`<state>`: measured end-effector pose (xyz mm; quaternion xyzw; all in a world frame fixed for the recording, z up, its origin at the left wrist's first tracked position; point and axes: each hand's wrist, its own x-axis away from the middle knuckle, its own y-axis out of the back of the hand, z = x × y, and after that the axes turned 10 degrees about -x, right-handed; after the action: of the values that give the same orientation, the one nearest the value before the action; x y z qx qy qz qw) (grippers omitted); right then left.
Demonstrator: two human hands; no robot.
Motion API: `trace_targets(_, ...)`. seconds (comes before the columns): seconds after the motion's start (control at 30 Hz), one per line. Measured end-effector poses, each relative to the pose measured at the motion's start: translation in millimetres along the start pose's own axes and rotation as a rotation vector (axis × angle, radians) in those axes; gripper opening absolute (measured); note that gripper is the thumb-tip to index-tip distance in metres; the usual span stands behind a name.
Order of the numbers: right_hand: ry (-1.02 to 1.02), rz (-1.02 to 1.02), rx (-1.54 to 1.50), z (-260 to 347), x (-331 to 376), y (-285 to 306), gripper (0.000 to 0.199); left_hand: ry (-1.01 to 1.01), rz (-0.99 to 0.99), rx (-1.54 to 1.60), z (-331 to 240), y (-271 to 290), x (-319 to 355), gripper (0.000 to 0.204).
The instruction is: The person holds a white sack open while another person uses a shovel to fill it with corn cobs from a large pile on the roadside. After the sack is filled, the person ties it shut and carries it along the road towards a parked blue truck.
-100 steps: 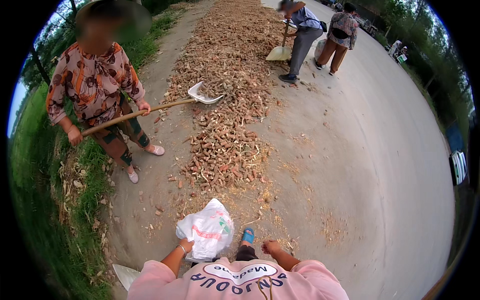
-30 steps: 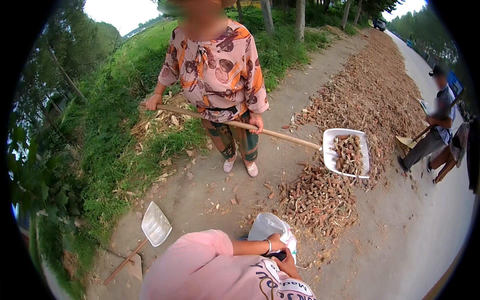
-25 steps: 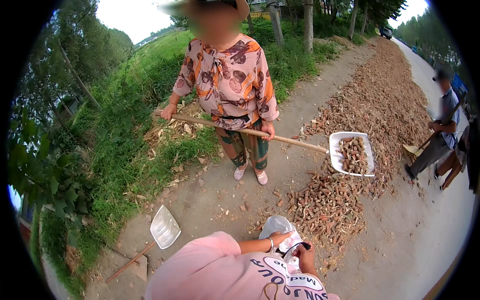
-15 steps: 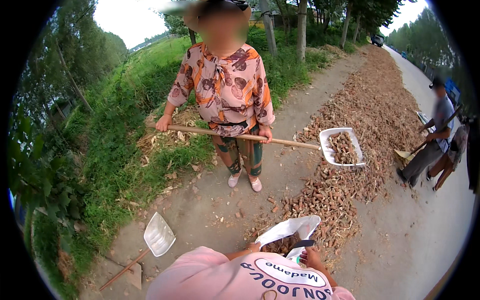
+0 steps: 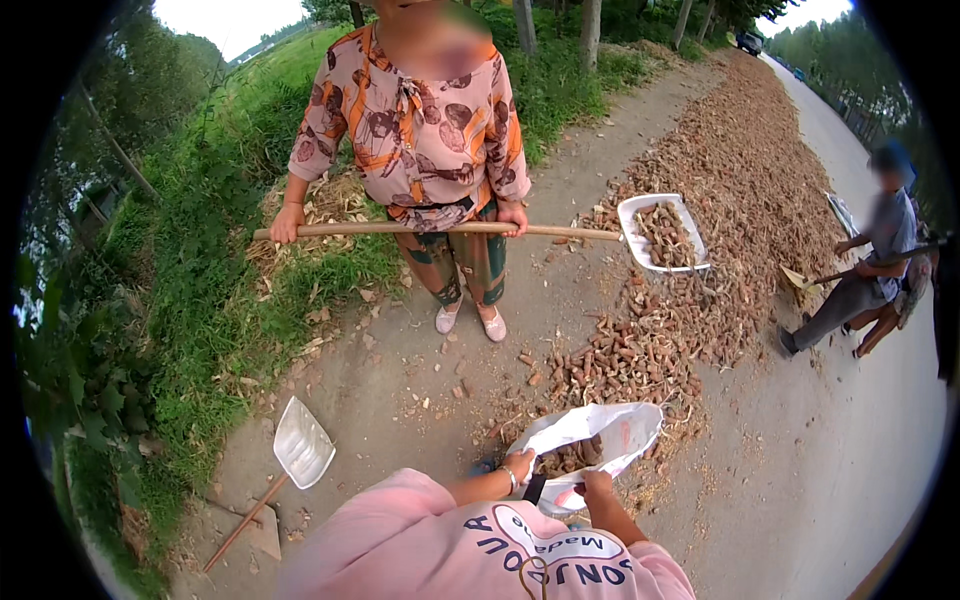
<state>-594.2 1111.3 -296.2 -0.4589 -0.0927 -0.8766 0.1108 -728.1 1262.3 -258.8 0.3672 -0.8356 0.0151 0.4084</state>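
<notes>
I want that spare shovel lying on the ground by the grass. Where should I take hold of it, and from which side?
Probably the brown wooden handle, from the path side. The shovel lies flat, its pale metal blade pointing away from the person, and its handle runs back toward the lower left edge, bare and free of the grass.

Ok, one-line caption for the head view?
Both hands, left hand and right hand, hold a white bag open facing a person's loaded shovel.
</notes>
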Motion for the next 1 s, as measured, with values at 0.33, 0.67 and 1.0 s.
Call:
trace_targets(0.33, 0.204, -0.279, -0.832, 30.3, -130.6, 6.6, 0.031, 0.184, 0.076, 0.624, 17.2, -39.5, -129.1, 0.032)
trace_targets(0.67, 0.271, -0.007, -0.590, 62.0, -68.3, 15.3, 0.040, -0.037, 0.233, 0.496, -34.3, -12.2, -127.9, 0.033)
trace_targets(1.0, 0.025, 0.228, -0.834, 64.0, -90.2, -1.2, 0.050, 0.189, 0.071, 0.489, 12.8, -1.2, -169.7, 0.035)
